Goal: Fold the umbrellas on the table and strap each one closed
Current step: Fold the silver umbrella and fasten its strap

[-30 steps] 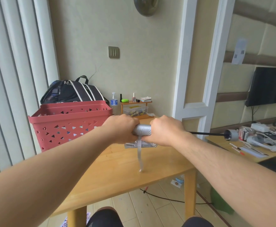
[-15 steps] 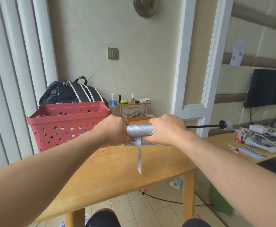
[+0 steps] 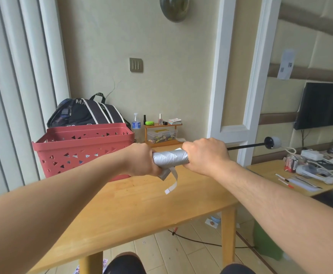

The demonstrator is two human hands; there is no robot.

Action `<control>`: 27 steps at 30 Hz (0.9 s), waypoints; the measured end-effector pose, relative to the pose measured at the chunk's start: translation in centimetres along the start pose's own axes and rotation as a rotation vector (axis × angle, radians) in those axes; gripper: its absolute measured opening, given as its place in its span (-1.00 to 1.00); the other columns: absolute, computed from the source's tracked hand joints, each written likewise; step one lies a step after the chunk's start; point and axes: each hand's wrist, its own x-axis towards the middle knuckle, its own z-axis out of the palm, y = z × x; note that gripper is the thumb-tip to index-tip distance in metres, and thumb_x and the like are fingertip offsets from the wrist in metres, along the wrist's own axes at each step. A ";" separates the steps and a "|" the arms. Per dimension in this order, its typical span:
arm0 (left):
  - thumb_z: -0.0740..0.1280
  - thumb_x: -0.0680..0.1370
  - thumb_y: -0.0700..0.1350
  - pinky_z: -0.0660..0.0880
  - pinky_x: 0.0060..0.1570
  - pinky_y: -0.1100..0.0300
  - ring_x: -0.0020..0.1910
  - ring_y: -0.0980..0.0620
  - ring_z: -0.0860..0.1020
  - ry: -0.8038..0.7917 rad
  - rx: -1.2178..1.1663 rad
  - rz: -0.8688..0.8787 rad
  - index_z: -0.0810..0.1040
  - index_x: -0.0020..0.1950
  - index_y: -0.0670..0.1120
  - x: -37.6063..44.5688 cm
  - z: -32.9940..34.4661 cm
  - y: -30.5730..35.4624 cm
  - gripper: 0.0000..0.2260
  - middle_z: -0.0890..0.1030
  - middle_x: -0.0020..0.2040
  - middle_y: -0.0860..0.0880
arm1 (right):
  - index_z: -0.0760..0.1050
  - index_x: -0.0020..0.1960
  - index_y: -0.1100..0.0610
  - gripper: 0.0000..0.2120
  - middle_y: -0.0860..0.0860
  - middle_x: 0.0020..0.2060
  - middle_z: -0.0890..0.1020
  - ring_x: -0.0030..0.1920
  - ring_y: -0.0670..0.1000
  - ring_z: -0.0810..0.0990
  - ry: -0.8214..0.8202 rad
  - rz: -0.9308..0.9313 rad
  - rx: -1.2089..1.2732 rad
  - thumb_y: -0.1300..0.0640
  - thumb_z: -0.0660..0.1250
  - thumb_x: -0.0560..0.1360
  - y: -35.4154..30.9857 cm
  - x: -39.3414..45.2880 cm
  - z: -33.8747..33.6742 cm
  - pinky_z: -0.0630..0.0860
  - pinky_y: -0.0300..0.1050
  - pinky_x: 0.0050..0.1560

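**Step in hand: rolled canopy held, strap not yet fastened**

We hold the umbrella point(image 3: 170, 159) in both hands above the bench point(image 3: 142, 204). The left hand point(image 3: 142, 162) has its grip wrapped around one end of the rolled silver canopy; the right hand point(image 3: 205, 156) has its grip wrapped around the other end. Between the two hands the fabric sits in a tight roll. The strap point(image 3: 172, 181) hangs loose below the roll, its free end clear of the bench surface. The black shaft point(image 3: 244, 146) extends to the right of the right hand and ends in a grey handle point(image 3: 272, 142).

We judge the canopy rolled and the strapping step pending. The next move calls for one hand to keep the roll tight while the other takes the strap end, winds it around the roll and presses it closed. The extended shaft probably also needs collapsing.

The fingers of both hands are hidden behind the roll. The strap's fastener type is unclear. The red basket point(image 3: 82, 149) hides its contents, so we cannot tell whether further umbrellas remain.
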 end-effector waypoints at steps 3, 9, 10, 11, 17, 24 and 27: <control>0.44 0.42 0.28 0.56 -0.22 0.09 -0.21 -0.03 0.62 0.073 0.112 0.095 0.56 -0.07 0.04 -0.3 -0.2 -0.5 -0.66 0.63 -0.24 0.07 | 0.37 -0.11 -0.08 -0.85 -0.08 -0.26 0.45 -0.12 0.18 0.56 -0.061 0.038 0.029 -0.13 0.26 0.51 -0.2 -0.1 -0.3 0.41 -0.06 -0.22; 0.40 0.41 0.28 0.57 0.06 -0.01 0.21 -0.09 0.55 0.143 0.306 0.212 0.35 0.42 0.22 0.8 0.5 -0.2 -0.39 0.54 0.22 0.05 | 0.53 -0.07 -0.02 -0.88 -0.04 -0.21 0.52 -0.15 0.13 0.55 -0.288 0.172 0.129 -0.01 0.30 0.43 -1.7 -0.1 -0.4 0.44 -0.12 -0.27; 0.40 0.42 0.25 0.58 0.07 -0.03 0.20 -0.09 0.55 0.117 0.304 0.248 0.37 0.39 0.21 1.0 0.7 0.3 -0.44 0.56 0.20 0.06 | 0.53 -0.07 -0.01 -0.85 -0.04 -0.20 0.54 -0.16 0.11 0.57 -0.314 0.179 0.165 -0.05 0.32 0.42 -2.0 0.0 -0.4 0.46 -0.12 -0.27; 0.40 0.45 0.23 0.58 0.05 -0.03 0.17 -0.07 0.57 0.105 0.332 0.270 0.40 0.33 0.19 1.0 0.9 0.8 -0.51 0.58 0.16 0.07 | 0.53 -0.08 0.00 -0.81 -0.05 -0.19 0.57 -0.18 0.08 0.59 -0.339 0.184 0.207 -0.09 0.33 0.40 -2.3 0.1 -0.4 0.50 -0.13 -0.26; 0.35 0.49 0.22 0.54 -0.18 0.08 -0.06 -0.02 0.59 0.168 0.406 0.177 0.50 0.14 0.16 0.1 1.0 -0.9 -0.72 0.59 -0.06 0.15 | 0.45 -0.20 0.09 -0.73 -0.06 -0.37 0.54 -0.39 0.08 0.45 -0.470 0.211 0.389 -0.09 0.40 0.33 -0.9 -0.2 -0.4 0.31 -0.13 -0.34; 0.36 0.39 0.12 0.49 -0.32 0.16 -0.26 -0.02 0.57 0.257 0.364 0.140 0.52 -0.10 0.09 -0.3 1.3 -1.1 -0.83 0.53 -0.30 0.10 | 0.33 -0.18 0.07 -0.74 0.00 -0.49 0.31 -0.47 0.06 0.21 -0.626 0.234 0.700 0.08 0.43 0.34 -0.3 -0.1 0.4 0.14 -0.18 -0.45; 0.39 0.38 0.06 0.51 -0.32 0.17 -0.31 -0.01 0.55 0.230 0.346 0.141 0.50 -0.18 0.05 -0.2 1.2 -1.0 -0.86 0.52 -0.35 0.08 | 0.38 -0.20 0.05 -0.72 -0.07 -0.37 0.48 -0.36 0.07 0.40 -0.491 0.172 0.545 -0.06 0.42 0.28 0.0 0.0 0.9 0.32 -0.11 -0.35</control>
